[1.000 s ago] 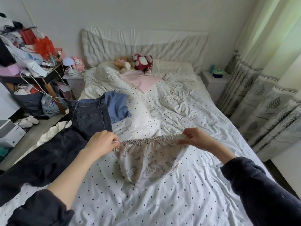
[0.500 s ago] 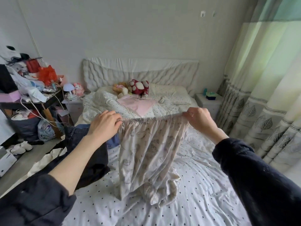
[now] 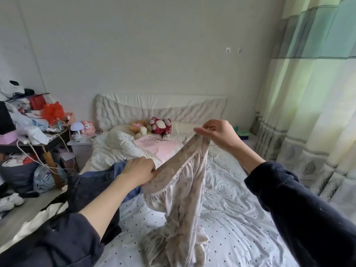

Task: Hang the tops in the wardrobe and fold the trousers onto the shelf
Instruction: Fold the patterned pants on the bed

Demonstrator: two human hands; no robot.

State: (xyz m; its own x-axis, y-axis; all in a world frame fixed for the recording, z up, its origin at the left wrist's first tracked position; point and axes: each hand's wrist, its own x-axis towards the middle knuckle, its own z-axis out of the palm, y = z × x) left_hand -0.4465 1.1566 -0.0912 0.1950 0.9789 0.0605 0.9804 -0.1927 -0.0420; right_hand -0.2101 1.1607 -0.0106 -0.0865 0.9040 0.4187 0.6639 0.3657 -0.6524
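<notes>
Between both hands [image 3: 138, 171] [image 3: 217, 132] | patterned trousers [image 3: 181, 191] | waistband pinched, seemingly

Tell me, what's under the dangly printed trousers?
The printed trousers hang from both hands, left hand and right hand. Under them is the dotted bedsheet; their crumpled legs rest on it and hide that patch of the sheet.

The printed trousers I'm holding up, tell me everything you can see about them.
The printed trousers are pale cream, thin soft fabric with a faint grey pattern and a gathered elastic waistband. The left hand and right hand each pinch that waistband, the right end higher. The legs hang down, crumpling onto the polka-dot bed sheet.
</notes>
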